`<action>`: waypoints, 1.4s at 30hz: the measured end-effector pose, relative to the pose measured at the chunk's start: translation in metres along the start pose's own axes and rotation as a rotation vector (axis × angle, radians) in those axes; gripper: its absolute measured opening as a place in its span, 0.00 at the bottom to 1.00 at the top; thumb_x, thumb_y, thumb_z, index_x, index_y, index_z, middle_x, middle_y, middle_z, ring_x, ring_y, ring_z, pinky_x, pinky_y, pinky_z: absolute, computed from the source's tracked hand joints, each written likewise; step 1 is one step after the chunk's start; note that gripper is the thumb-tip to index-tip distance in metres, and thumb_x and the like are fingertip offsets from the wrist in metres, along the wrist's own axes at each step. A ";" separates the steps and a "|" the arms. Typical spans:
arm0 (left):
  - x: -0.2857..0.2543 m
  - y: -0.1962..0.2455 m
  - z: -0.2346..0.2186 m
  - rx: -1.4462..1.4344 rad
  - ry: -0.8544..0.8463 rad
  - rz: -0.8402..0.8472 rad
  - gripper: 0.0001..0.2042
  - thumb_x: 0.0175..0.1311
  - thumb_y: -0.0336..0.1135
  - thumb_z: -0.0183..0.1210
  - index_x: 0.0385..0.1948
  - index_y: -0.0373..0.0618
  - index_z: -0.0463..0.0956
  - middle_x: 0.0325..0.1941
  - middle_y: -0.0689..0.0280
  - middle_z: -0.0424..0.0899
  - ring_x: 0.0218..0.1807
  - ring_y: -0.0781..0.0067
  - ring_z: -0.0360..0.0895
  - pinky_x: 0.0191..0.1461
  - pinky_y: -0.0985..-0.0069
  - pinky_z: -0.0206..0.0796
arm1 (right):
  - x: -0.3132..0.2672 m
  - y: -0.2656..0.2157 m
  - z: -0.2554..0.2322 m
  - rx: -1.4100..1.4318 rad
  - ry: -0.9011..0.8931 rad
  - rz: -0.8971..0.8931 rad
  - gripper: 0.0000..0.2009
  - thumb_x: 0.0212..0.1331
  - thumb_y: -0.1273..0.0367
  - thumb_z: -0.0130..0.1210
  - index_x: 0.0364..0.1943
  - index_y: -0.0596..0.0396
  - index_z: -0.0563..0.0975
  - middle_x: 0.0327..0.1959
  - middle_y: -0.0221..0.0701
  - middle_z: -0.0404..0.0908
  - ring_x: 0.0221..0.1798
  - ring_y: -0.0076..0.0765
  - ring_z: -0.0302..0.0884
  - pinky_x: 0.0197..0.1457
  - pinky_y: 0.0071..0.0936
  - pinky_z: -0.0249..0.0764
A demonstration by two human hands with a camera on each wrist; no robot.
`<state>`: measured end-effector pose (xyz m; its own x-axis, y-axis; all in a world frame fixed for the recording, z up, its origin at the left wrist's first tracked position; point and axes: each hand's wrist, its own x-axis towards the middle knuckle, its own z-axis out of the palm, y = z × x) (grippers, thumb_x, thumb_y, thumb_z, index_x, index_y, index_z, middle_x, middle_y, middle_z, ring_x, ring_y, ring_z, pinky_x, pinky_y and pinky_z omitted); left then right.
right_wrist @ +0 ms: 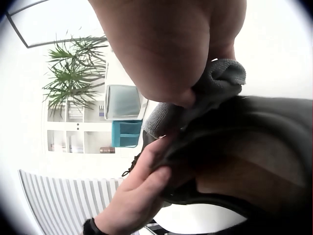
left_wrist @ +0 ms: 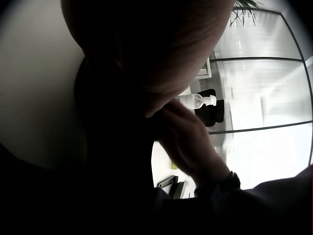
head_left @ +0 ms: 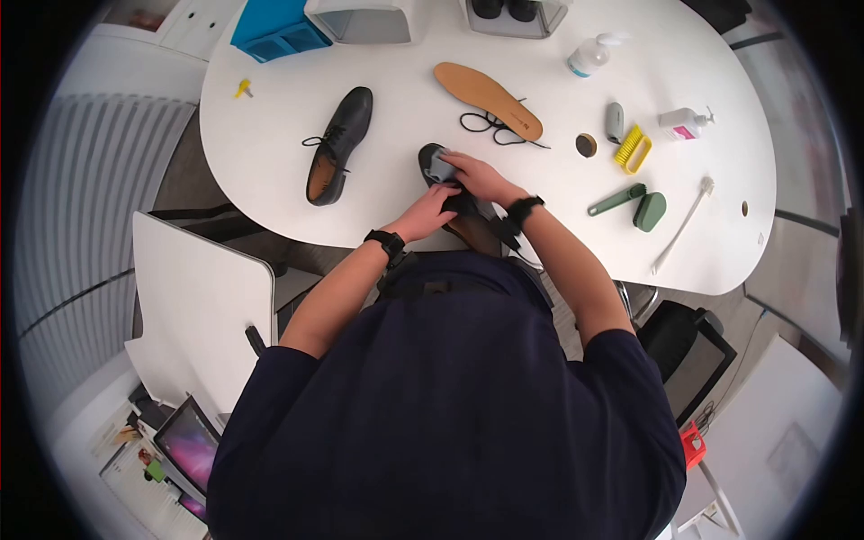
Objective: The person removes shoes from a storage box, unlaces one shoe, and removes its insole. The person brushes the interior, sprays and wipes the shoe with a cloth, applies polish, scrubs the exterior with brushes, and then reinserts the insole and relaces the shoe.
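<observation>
Your right hand (head_left: 483,180) gripped a bunched grey cloth (head_left: 440,168) and pressed it on the toe area of a black shoe (head_left: 474,232). Your left hand (head_left: 432,212) held the same shoe, with the thumb and fingers closed on the edge of its upper, as the right wrist view showed. The left wrist view was very dark, so the far side of that grip was probably not readable from there.

The shoe you held was at the near edge of the white counter (head_left: 270,117), toe pointing away from you and its brown lining visible. Another black shoe (head_left: 338,144), laced, lay to its left, well apart from it. Beyond your hands lay a tan insole (head_left: 486,99), with loose black laces (head_left: 494,124) looped beside and partly under it.

Farther right were a clear pump bottle (head_left: 587,58), a white pump bottle (head_left: 684,124), a small grey object (head_left: 614,122) and a yellow brush (head_left: 632,151). Nearer you were a green-handled brush (head_left: 617,199), a green rounded piece (head_left: 650,211) just beside it, and a long white brush (head_left: 684,225).
</observation>
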<state>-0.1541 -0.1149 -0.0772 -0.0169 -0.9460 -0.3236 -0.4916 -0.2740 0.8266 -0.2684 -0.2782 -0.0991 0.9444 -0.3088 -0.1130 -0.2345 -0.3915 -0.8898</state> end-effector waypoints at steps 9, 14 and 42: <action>-0.009 -0.002 0.004 -0.018 0.083 0.058 0.25 0.62 0.32 0.56 0.62 0.42 0.63 0.67 0.55 0.60 0.68 0.52 0.60 0.71 0.66 0.55 | 0.064 0.011 0.018 -0.327 -0.194 -0.093 0.25 0.59 0.77 0.44 0.64 0.51 0.67 0.72 0.36 0.59 0.72 0.49 0.56 0.73 0.35 0.58; -0.005 -0.009 0.004 -0.031 0.067 0.095 0.25 0.62 0.31 0.56 0.62 0.41 0.63 0.67 0.54 0.60 0.69 0.52 0.59 0.72 0.66 0.54 | 0.006 0.022 -0.003 -0.075 -0.063 0.012 0.25 0.59 0.76 0.45 0.63 0.51 0.69 0.70 0.39 0.62 0.70 0.49 0.60 0.71 0.36 0.60; 0.010 0.030 0.004 0.123 0.080 0.187 0.27 0.59 0.36 0.60 0.62 0.43 0.67 0.64 0.54 0.65 0.67 0.54 0.62 0.71 0.65 0.56 | -0.099 0.008 -0.049 0.035 0.131 0.405 0.14 0.57 0.69 0.52 0.47 0.58 0.78 0.43 0.45 0.81 0.46 0.49 0.79 0.52 0.36 0.74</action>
<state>-0.1727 -0.1315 -0.0581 -0.0509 -0.9904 -0.1284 -0.5889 -0.0740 0.8048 -0.3753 -0.2930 -0.0736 0.7398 -0.5400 -0.4014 -0.5705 -0.1872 -0.7996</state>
